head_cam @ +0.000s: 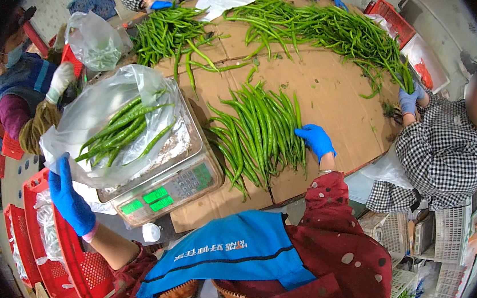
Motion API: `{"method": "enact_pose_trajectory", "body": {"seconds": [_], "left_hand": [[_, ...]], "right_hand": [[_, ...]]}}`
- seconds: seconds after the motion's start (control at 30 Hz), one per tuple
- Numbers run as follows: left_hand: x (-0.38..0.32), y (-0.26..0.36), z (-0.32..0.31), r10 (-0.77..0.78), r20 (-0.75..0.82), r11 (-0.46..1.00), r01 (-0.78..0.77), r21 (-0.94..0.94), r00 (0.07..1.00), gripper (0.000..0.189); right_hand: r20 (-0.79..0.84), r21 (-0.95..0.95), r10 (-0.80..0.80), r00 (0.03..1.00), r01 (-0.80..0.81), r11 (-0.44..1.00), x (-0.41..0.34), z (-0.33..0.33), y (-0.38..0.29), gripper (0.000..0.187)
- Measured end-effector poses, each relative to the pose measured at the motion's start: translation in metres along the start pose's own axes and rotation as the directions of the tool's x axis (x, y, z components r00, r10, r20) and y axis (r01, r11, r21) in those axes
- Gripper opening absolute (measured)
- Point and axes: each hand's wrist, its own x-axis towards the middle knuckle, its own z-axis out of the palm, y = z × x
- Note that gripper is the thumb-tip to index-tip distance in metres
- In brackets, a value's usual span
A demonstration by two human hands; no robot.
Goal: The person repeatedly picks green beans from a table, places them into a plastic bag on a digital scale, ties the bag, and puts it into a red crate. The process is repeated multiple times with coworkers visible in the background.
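Note:
My left hand (70,202), in a blue glove, grips the near edge of a clear plastic bag (73,120). Several long green chili peppers (121,133) lie in the bag, which rests on the metal pan of a digital scale (165,198) with lit green displays. To the right of the scale, a fanned heap of green chili peppers (257,129) covers part of the cardboard. Also gloved in blue, my right hand (319,141) touches the right edge of that heap; whether its fingers close on any pepper is hidden.
Larger pepper piles lie at the back left (163,34) and along the far side (327,30) of the cardboard-covered table (334,89). Co-workers' gloved hands reach in from right (411,99) and back. Red crates (77,258) flank my left side; white crates (450,234) stand right.

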Motion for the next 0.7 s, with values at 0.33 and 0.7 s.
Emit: {"method": "enact_pose_trajectory", "body": {"seconds": [0.33,0.7], "left_hand": [[-0.005,0.003,0.003,-0.108,-0.048,0.977,0.097,-0.192,0.993,0.030],[-0.009,0.005,-0.002,-0.113,-0.090,0.976,0.094,-0.195,0.989,0.030]], "right_hand": [[0.026,-0.001,-0.087,0.996,0.087,0.996,0.007,0.005,0.010,0.039],[-0.015,0.965,-0.170,0.985,0.058,0.254,-0.008,-0.025,-0.003,0.034]]}}
